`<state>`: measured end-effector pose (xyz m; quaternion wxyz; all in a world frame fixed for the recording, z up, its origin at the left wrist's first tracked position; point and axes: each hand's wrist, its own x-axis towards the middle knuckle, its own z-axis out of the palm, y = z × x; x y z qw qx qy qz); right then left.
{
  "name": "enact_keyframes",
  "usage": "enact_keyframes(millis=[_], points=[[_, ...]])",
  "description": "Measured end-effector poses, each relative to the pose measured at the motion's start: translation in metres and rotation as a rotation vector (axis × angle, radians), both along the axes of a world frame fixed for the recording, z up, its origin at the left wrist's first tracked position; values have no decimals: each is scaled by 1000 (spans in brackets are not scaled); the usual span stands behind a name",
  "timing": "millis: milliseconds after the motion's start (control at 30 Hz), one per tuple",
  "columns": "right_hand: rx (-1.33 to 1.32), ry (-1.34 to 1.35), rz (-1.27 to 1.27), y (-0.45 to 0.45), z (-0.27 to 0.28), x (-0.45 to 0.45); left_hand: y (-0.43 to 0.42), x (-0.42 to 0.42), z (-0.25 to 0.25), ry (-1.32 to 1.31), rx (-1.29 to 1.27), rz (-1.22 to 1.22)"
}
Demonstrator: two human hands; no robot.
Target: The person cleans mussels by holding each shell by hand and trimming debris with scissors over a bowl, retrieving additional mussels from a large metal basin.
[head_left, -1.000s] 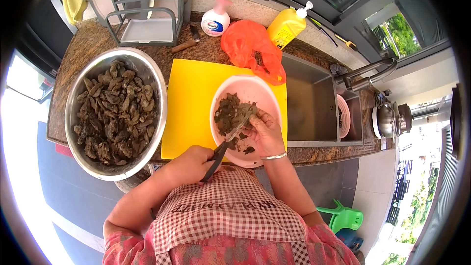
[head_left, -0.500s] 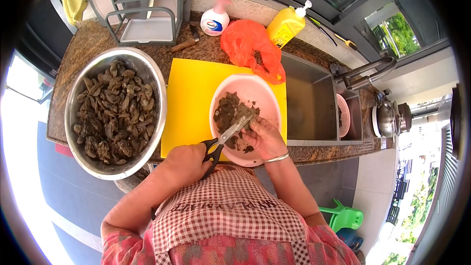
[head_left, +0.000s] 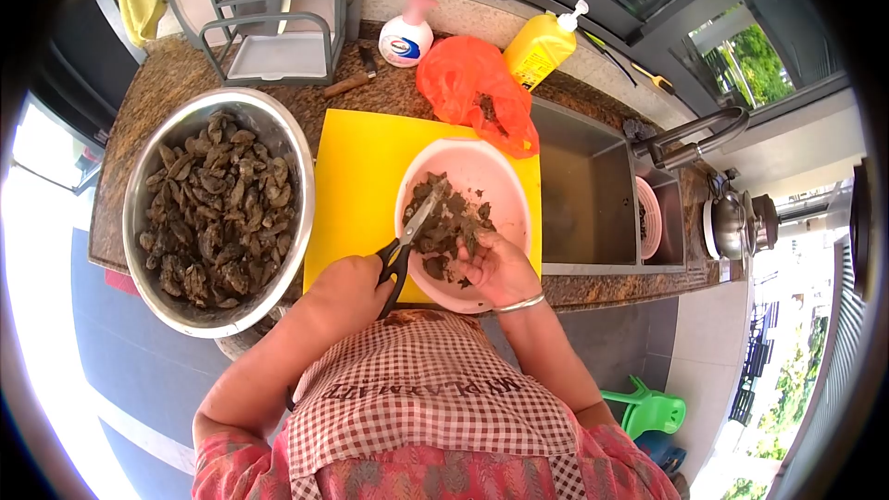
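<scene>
My left hand [head_left: 347, 294] is closed around the black handles of a pair of scissors [head_left: 421, 220]. The blades point up and away over the pink bowl [head_left: 500, 183], nearly together. Over the bowl's right side my right hand [head_left: 500, 270], with a bracelet at the wrist, pinches a dark brown, shellfish-like piece [head_left: 469, 239] between thumb and fingers. Dark, ragged pieces [head_left: 443, 222] lie in the bowl beneath both hands. The bowl rests on a yellow cutting board [head_left: 356, 185]. To the left, a steel basin [head_left: 301, 143] holds many similar dark brown pieces [head_left: 218, 208].
Behind the board lie a red plastic bag [head_left: 463, 79], a pink-topped pump bottle [head_left: 406, 42] and a wooden-handled tool [head_left: 350, 83]. A yellow pump bottle [head_left: 537, 51] stands near the sink [head_left: 583, 194] on the right. A rack [head_left: 278, 51] stands back left.
The scissors have swung away from the piece in my right hand, leftward and upward, and their blades have come closer together. My right hand has shifted slightly down.
</scene>
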<state>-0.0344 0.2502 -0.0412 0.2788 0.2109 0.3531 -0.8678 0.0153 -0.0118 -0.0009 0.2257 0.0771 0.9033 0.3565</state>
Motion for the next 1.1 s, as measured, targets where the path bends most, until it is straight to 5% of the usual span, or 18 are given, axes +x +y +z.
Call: enact_keyframes(millis=[167, 300, 400, 600, 700, 800, 900, 1100], points=[[5, 73, -19, 8, 0, -6, -11, -4, 10, -719, 667, 31], [77, 90, -34, 16, 7, -14, -15, -7, 13, -853, 667, 54], [589, 248, 90, 7, 11, -13, -14, -7, 7, -842, 652, 60], [1846, 1274, 98, 10, 18, -16, -13, -8, 6, -823, 710, 77], [1726, 1182, 162, 19, 17, -23, -15, -8, 5, -836, 763, 62], [1145, 630, 156, 24, 14, -29, -12, -15, 4, -933, 819, 43], [1078, 403, 170, 22, 26, -32, 5, -21, -18, -1177, 1031, 62], [1034, 402, 159, 23, 26, -30, 32, -33, -26, -1318, 1096, 18]])
